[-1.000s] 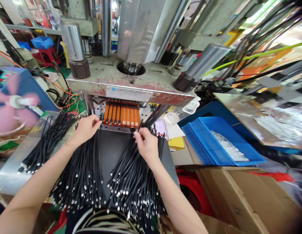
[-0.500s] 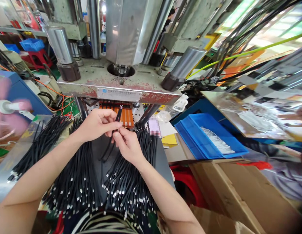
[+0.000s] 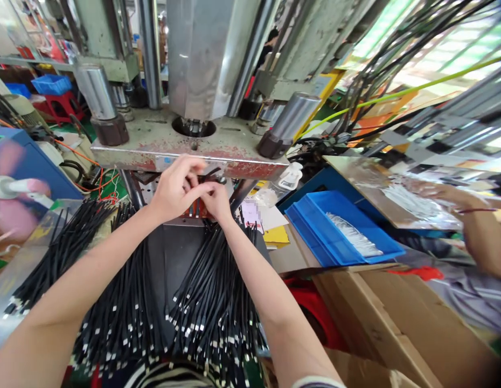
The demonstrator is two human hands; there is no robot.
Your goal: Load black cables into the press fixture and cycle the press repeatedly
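Observation:
My left hand [image 3: 175,186] and my right hand [image 3: 216,200] meet at the front of the press, just under its worn metal plate [image 3: 161,144]. Both are closed in a pinch on a thin black cable [image 3: 208,178] whose end pokes out above the fingers. Behind the hands the orange mould fixture [image 3: 196,209] is mostly hidden. Below my wrists, several bundles of black cables with silver tips [image 3: 210,302] fan out over the dark work surface [image 3: 167,258]; another bundle [image 3: 60,250] lies to the left.
A blue bin [image 3: 343,231] with white parts sits right of the press, above cardboard boxes [image 3: 396,323]. Another person's arm [image 3: 482,237] works at the far right by a shiny tray. A pink fan [image 3: 12,188] spins at left. Hoses hang upper right.
Both hands have lifted away from the cable bundles, come together on one cable, and moved forward up to the fixture under the press plate. Another person's arm has come into view at right.

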